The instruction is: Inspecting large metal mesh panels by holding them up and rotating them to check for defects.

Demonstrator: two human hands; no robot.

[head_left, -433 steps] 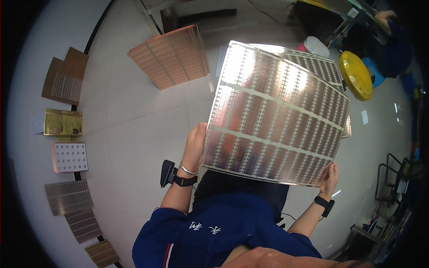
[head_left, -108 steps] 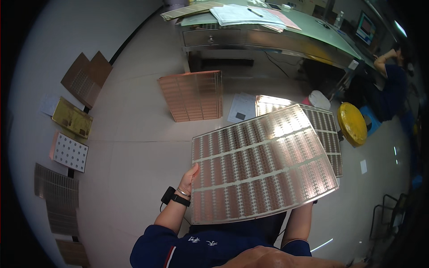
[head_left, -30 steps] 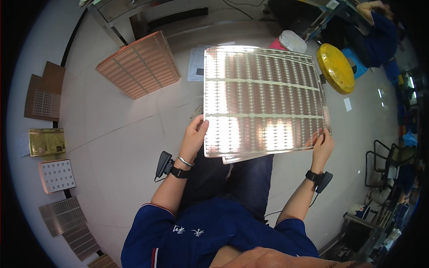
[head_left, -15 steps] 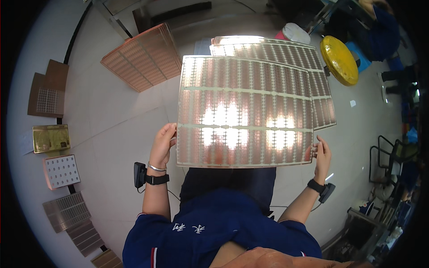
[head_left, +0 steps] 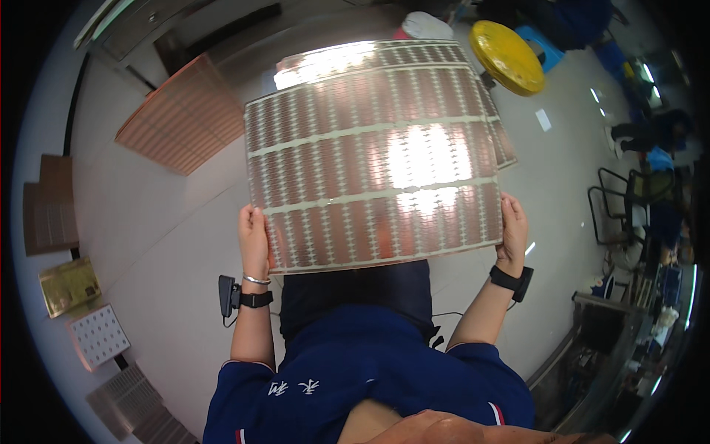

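A large copper-coloured circuit board panel (head_left: 333, 170) spans the space between my hands, patterned with rows of small units and pale bands; light glares off its right part. My left hand (head_left: 254, 240) grips the lower part of its left edge, thumb on top. At the right edge, my right hand (head_left: 512, 229) is closed round the lower side, its fingers partly hidden by the panel. Beyond and partly under this panel lies another similar panel (head_left: 425, 53), mostly covered; what supports it is hidden.
A copper-coloured panel stack (head_left: 185, 115) leans at the far left. A yellow-covered round stool (head_left: 507, 58) stands at the far right. Several boards, including a white dotted one (head_left: 100, 337), line the left wall. A black-framed chair (head_left: 629, 203) stands at the right. Wrist-worn devices trail cables.
The panel now tilts, its left side lower, and sits closer in line with my hands. My right hand has closed on its edge. The whole view has turned, shifting the surroundings.
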